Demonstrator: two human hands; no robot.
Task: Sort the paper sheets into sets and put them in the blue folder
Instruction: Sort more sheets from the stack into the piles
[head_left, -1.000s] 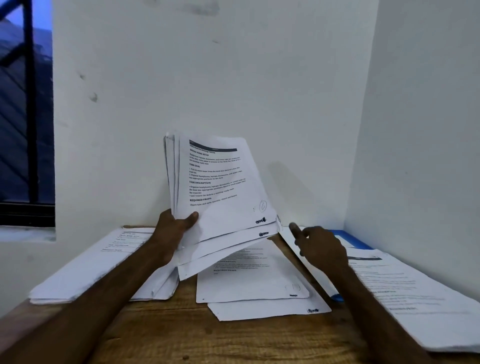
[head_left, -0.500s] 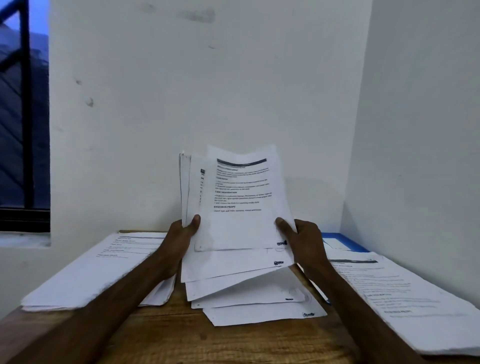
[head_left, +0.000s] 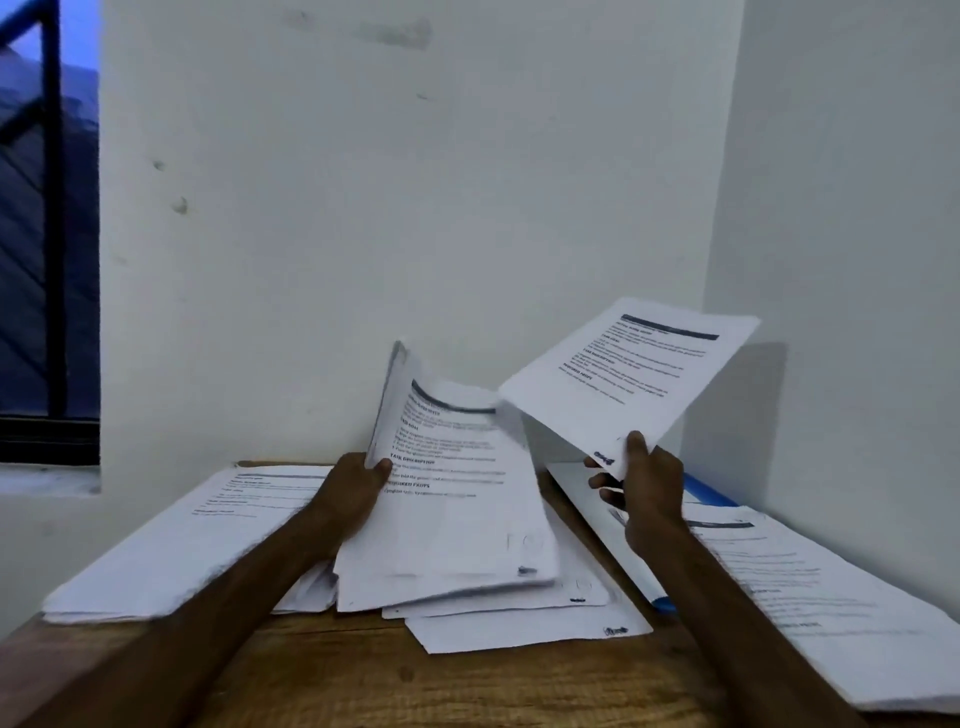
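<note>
Head camera showed us partway through the sorting: one set of sheets (head_left: 171, 540) lay at the tabletop's (head_left: 467, 680) left edge, another set (head_left: 810, 587) along the right edge, and loose sheets (head_left: 519, 618) were still spread in the middle. The blue folder (head_left: 709, 491) sat toward the far right corner, mostly buried under paper (only strips of blue showed), and we could not tell whether anything was filed inside it. We judged the filing itself not yet done.

Our left hand (head_left: 348, 499) gripped the unsorted stack (head_left: 457, 499) by its left side, thumb pressed on the top page, the stack's lower end resting on the loose sheets. Our right hand (head_left: 644, 493) was raised above the right side, fingers (head_left: 636, 447) pinched on the bottom corner of a single sheet (head_left: 628, 374), tilted in the air and clear of the stack.
</note>
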